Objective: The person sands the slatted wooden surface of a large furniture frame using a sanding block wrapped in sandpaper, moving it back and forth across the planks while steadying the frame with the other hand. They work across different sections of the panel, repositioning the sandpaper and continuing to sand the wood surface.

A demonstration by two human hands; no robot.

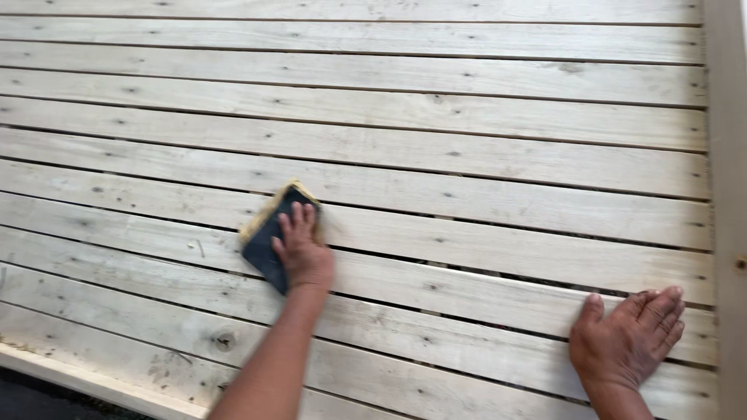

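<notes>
A surface of pale wooden slats fills the frame, the boards running from left to right with a slight downward slope toward the right. Narrow dark gaps separate the boards, and small knots and nail marks are scattered over them. A light upright rail closes the surface along the right edge of the frame. At the lower left, the edge board ends the slats, with dark ground below it in the corner.

Left hand: left of centre in the frame, forearm entering from the bottom edge. The palm lies flat on a sanding pad, fingers spread forward over its dark top. The hand presses on the pad and does not wrap around it.

Sanding pad: dark upper face, yellowish layer showing along its upper-left edge. It sits on the slats left of centre, turned at an angle to the boards, spanning one gap.

Right hand: lower right of the frame, open, palm down on the slats, fingers extended toward the rail, holding nothing. It lies well apart from the pad.
</notes>
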